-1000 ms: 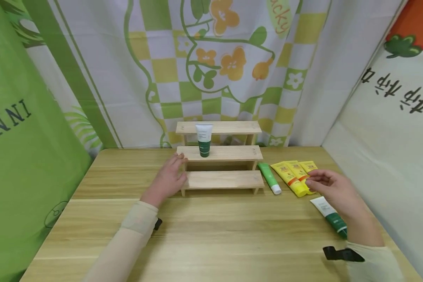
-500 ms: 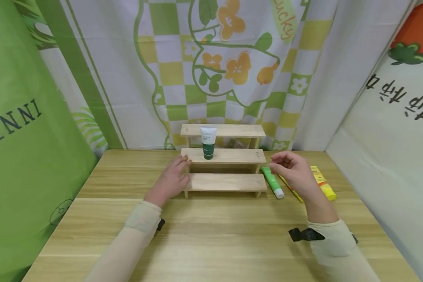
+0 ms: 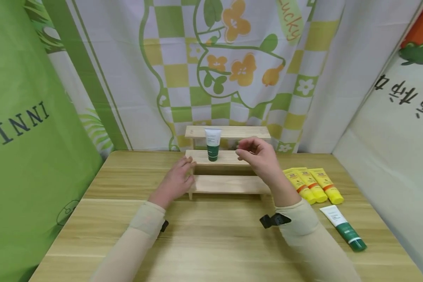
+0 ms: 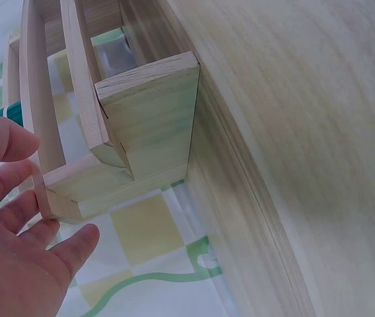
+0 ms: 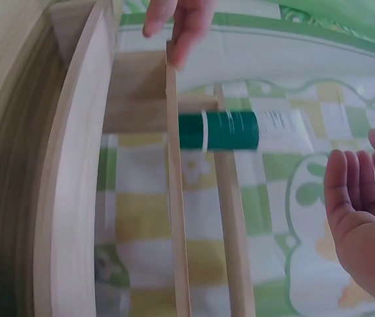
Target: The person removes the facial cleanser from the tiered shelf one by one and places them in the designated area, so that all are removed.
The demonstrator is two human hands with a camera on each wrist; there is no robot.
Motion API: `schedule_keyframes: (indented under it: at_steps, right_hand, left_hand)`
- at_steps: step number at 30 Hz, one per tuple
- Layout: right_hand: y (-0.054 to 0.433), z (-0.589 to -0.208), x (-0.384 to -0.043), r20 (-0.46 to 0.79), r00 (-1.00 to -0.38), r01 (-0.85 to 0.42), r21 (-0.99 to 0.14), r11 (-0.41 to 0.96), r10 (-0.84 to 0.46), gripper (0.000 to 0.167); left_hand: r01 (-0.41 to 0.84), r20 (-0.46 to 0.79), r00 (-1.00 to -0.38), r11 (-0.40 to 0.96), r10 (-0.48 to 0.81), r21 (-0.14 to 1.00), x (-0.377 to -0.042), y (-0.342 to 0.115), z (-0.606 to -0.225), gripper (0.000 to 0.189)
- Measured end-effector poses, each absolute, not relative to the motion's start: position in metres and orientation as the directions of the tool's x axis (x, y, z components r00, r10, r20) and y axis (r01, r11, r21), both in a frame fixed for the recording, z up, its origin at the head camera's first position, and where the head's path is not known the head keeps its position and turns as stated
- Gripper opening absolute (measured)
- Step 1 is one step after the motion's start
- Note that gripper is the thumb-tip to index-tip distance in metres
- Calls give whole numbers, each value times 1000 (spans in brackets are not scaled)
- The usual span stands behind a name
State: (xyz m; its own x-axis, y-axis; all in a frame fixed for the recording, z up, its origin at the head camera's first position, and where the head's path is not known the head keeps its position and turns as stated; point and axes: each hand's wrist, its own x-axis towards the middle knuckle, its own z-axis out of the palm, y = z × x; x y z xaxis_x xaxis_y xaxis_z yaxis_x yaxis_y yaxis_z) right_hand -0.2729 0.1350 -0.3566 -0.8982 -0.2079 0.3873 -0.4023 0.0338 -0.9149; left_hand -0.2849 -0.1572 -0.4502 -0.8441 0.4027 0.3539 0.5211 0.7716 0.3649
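Observation:
A three-tier wooden display stand (image 3: 229, 185) stands at the back of the table. On its middle step a white-and-dark-green squeeze tube (image 3: 213, 145) stands upright, dark end down. My left hand (image 3: 174, 181) rests its fingertips on the left end of that step; the left wrist view shows the fingers at the edge of the stand (image 4: 149, 125). To the right of the tube, my right hand (image 3: 262, 159) hovers in front of the middle step, fingers loosely bent. In the right wrist view nothing lies between its thumb and fingers, and a gap separates them from the squeeze tube (image 5: 234, 131).
Several yellow tubes (image 3: 325, 186) lie side by side on the table right of the stand. Nearer the front lies another white-and-green tube (image 3: 343, 228). My right forearm hides the area just beside the stand. A patterned curtain (image 3: 179, 74) hangs behind.
My right hand has moved left from above the yellow tubes to the stand's middle step, its arm now covering the light green tube. My left hand stays on the stand; the view has shifted slightly.

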Motion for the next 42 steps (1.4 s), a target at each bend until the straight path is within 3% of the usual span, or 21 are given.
schedule_keyframes:
  at_steps: [5,12,20,29,42]
  right_hand:
    - [111,-359,-289,390,-905,-390,-920,-39,-169,26]
    - [88,-367,-315,279,-958,-263,-948,-181,-69,24]
    - [71,-380,-333,264,-965,-258,-945,-201,-4,25]
    - [63,-389,-339,277,-961,-263,-927,-267,-13,24]
    - [59,-391,-345,281,-960,-270,-931,-247,-7,23]
  left_hand:
    - [536,374,-832,766,409,355,-285,-157,-451,46]
    - [544,387,-825,766,412,344,-285,-159,-451,45]
    - [538,383,-827,776,411,329,-285,-160,-450,45]
    - [527,365,-836,785,409,327,-285,-159,-450,45]
    - [523,359,-839,786,408,330,-285,-159,-449,45]
